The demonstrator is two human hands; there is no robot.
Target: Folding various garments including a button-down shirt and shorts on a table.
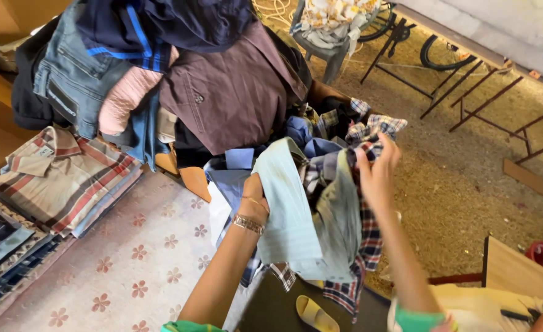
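My left hand [254, 198], with bangles at the wrist, grips a pale mint-green shirt [290, 215] by its upper edge. My right hand [377, 172] is raised to the right of it and holds a blue, red and white checked shirt [366, 243] that hangs down behind the pale one. Both garments dangle over the table's near edge. Beyond the hands lies a heap of blue and checked shirts [320, 132].
Folded striped shirts [62, 178] are stacked at the left on a pink flowered tablecloth [136, 258]. A big pile with jeans [74, 74] and a brown shirt [234, 92] rises behind. Metal frames [468, 104] stand on the dirt floor. A yellow sandal [313, 313] lies below.
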